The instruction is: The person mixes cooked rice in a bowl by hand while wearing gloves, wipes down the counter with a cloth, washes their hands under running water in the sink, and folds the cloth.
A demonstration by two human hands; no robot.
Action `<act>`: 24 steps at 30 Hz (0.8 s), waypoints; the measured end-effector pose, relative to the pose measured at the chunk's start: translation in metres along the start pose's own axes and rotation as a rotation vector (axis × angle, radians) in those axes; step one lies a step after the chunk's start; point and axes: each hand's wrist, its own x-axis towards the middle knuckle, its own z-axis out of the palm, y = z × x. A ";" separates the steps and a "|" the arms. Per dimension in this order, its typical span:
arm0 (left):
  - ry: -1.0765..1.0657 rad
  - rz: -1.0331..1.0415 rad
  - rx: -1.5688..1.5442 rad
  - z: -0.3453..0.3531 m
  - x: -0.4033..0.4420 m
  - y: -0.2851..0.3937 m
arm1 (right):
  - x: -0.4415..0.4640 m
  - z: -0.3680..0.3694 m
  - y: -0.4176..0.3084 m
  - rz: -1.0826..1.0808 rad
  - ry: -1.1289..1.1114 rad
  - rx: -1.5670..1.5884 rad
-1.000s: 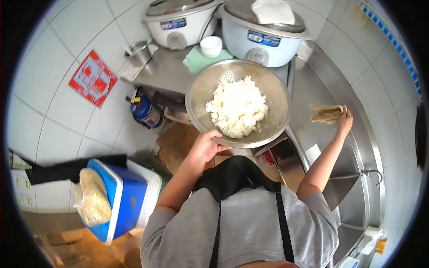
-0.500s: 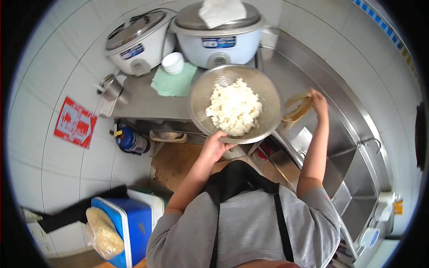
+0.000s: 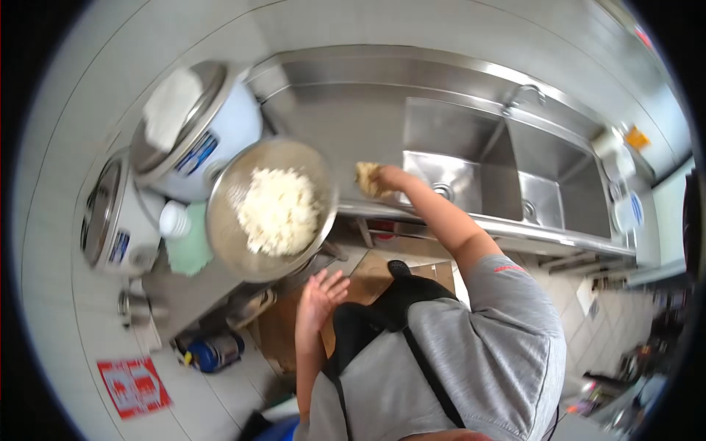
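A large steel bowl holding a heap of white cooked rice sits at the corner of the counter, its near rim over the edge. My left hand is just below that rim, apart from it, fingers spread and nothing in them. On the steel counter left of the sink, my right hand is closed on a bunched tan cloth. The cloth appears pressed to the surface near the front edge; part of it is hidden by the fingers.
Two rice cookers stand at the left, the larger one with a white cloth on its lid. White small bowls rest on a green cloth. A double sink with a tap lies to the right. A blue cylinder is below left.
My left hand has let go of the bowl's rim and opened. The tan cloth, loosely hanging before, is now bunched in my right hand on the counter. My view has turned right.
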 end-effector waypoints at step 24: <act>-0.203 0.675 0.940 0.280 0.199 -0.103 | -0.252 -0.251 0.052 -0.311 0.419 0.754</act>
